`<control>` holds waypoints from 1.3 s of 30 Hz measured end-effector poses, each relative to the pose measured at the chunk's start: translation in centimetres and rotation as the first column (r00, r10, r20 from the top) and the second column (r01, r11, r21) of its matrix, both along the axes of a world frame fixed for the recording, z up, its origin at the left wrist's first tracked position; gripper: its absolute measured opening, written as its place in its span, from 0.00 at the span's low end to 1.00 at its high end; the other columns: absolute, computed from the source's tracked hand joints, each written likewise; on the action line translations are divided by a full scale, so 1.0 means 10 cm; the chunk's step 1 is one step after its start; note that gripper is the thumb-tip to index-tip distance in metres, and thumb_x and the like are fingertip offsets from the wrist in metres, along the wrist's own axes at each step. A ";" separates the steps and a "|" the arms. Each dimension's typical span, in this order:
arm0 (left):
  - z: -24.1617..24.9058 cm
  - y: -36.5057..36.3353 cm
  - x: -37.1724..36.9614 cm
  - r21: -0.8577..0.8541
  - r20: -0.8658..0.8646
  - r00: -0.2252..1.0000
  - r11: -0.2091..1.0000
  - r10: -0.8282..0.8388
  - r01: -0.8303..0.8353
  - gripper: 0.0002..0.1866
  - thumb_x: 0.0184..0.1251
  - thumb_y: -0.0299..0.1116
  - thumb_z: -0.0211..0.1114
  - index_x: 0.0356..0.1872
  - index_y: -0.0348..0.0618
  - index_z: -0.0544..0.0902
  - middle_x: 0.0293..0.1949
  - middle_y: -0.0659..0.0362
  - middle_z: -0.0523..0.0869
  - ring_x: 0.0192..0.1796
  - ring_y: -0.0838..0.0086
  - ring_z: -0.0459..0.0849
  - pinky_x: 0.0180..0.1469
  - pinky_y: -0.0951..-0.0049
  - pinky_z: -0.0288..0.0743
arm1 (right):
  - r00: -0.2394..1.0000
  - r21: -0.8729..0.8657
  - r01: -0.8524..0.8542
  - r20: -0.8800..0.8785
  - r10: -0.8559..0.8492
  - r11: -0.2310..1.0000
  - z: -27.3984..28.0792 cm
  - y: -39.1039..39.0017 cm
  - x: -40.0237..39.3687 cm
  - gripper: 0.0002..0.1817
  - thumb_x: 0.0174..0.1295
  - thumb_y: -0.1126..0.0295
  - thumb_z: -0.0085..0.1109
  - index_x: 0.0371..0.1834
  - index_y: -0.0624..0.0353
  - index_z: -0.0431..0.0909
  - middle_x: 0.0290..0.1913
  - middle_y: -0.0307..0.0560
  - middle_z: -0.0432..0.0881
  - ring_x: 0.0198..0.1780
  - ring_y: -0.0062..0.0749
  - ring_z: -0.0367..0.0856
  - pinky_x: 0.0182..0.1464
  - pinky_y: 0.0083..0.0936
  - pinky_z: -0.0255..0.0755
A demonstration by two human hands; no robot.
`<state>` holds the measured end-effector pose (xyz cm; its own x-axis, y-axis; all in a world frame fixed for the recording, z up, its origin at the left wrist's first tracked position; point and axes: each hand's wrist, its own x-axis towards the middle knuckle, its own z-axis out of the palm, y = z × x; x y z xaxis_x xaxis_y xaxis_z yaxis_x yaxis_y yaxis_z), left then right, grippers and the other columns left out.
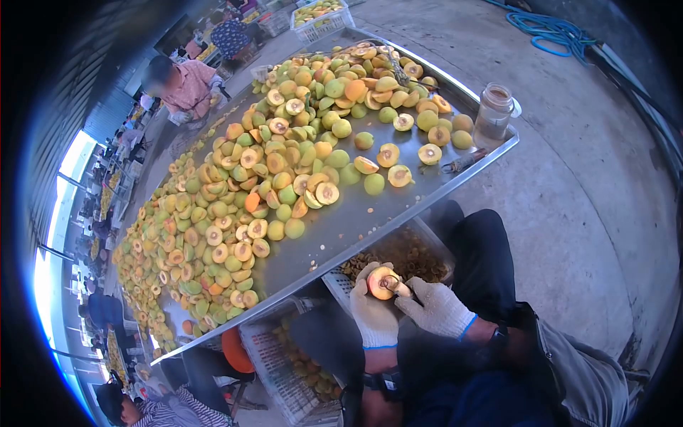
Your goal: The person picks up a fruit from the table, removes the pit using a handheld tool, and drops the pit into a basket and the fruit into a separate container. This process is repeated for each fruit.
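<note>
My left hand (pixel 375 311), in a pale knitted glove, holds a halved fruit (pixel 382 282) with its cut face and pit turned up. Gloved as well, my right hand (pixel 435 307) is closed around a small tool (pixel 402 289), whose end meets the cut face near the pit. Most of the tool is hidden by the fingers. Both hands are above a crate (pixel 434 242) of brown pits and scraps, below the edge of the metal table (pixel 370 222). Halved yellow-green fruits (pixel 284 178) are heaped on that table.
A clear jar (pixel 494 114) stands at the table's right corner, near a dark tool (pixel 464 161). Below the table is a white crate (pixel 274 373) of fruit. One person (pixel 191 89) works across the table; another (pixel 171 409) sits at lower left. A blue hose (pixel 551 34) lies behind.
</note>
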<state>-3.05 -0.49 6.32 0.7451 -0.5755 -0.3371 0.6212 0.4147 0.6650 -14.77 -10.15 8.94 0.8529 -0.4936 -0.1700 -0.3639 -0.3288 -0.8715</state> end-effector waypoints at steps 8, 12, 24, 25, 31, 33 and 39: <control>0.09 -0.11 -0.05 0.126 0.003 0.998 0.990 0.059 -0.059 0.21 0.80 0.45 0.53 0.58 0.36 0.79 0.51 0.46 0.86 0.49 0.56 0.86 0.59 0.55 0.81 | 0.999 -0.095 -0.034 -0.036 0.031 0.995 0.02 0.03 -0.01 0.19 0.75 0.53 0.61 0.44 0.60 0.75 0.31 0.65 0.83 0.36 0.66 0.84 0.38 0.54 0.74; 0.07 -0.11 -0.08 0.053 -0.032 0.996 0.995 0.088 -0.087 0.23 0.80 0.47 0.54 0.57 0.36 0.80 0.48 0.47 0.86 0.47 0.55 0.86 0.56 0.55 0.82 | 0.999 -0.098 -0.024 -0.038 0.020 0.995 0.05 0.04 0.00 0.19 0.76 0.53 0.59 0.46 0.60 0.75 0.30 0.65 0.83 0.34 0.66 0.84 0.36 0.55 0.73; 0.07 -0.18 -0.14 0.056 -0.116 0.973 0.980 0.197 -0.192 0.24 0.86 0.52 0.50 0.51 0.38 0.79 0.47 0.46 0.85 0.47 0.54 0.86 0.55 0.52 0.83 | 0.994 -0.193 -0.067 -0.094 0.049 0.979 0.13 0.05 0.01 0.22 0.77 0.51 0.56 0.58 0.59 0.74 0.31 0.62 0.85 0.32 0.62 0.86 0.35 0.55 0.77; 0.07 -0.19 -0.14 0.080 -0.122 0.970 0.976 0.210 -0.201 0.23 0.86 0.51 0.50 0.51 0.37 0.79 0.48 0.46 0.84 0.47 0.55 0.86 0.55 0.52 0.83 | 0.994 -0.211 -0.067 -0.102 0.046 0.975 0.14 0.05 0.01 0.23 0.77 0.51 0.56 0.59 0.59 0.73 0.31 0.62 0.86 0.32 0.62 0.86 0.35 0.55 0.77; 0.04 -0.19 -0.12 0.111 -0.103 0.978 0.979 0.182 -0.170 0.24 0.87 0.51 0.50 0.51 0.37 0.79 0.47 0.47 0.84 0.46 0.56 0.86 0.55 0.53 0.84 | 0.989 -0.120 -0.091 -0.125 0.076 0.989 0.12 0.02 0.02 0.26 0.78 0.49 0.53 0.61 0.64 0.71 0.31 0.66 0.85 0.33 0.66 0.85 0.35 0.57 0.76; 0.07 -0.19 -0.14 0.091 -0.089 0.983 0.984 0.160 -0.152 0.24 0.87 0.52 0.49 0.52 0.37 0.79 0.47 0.47 0.84 0.46 0.56 0.86 0.54 0.53 0.85 | 0.988 -0.065 -0.098 -0.126 0.090 0.993 0.17 0.01 0.02 0.27 0.78 0.49 0.52 0.61 0.65 0.71 0.32 0.67 0.86 0.33 0.67 0.85 0.36 0.57 0.76; 0.27 -0.25 -0.22 0.088 -0.016 0.990 0.987 0.140 -0.138 0.26 0.85 0.55 0.51 0.51 0.37 0.79 0.44 0.49 0.84 0.44 0.59 0.85 0.50 0.55 0.85 | 0.981 0.080 -0.138 -0.123 0.147 0.987 0.30 -0.07 -0.02 0.26 0.79 0.51 0.50 0.62 0.66 0.73 0.36 0.71 0.86 0.38 0.68 0.86 0.40 0.55 0.77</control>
<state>-5.22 -3.02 9.05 0.8078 -0.4348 -0.3981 0.5762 0.4398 0.6889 -15.02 -10.84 11.91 0.8827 -0.3509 -0.3126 -0.4277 -0.3242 -0.8438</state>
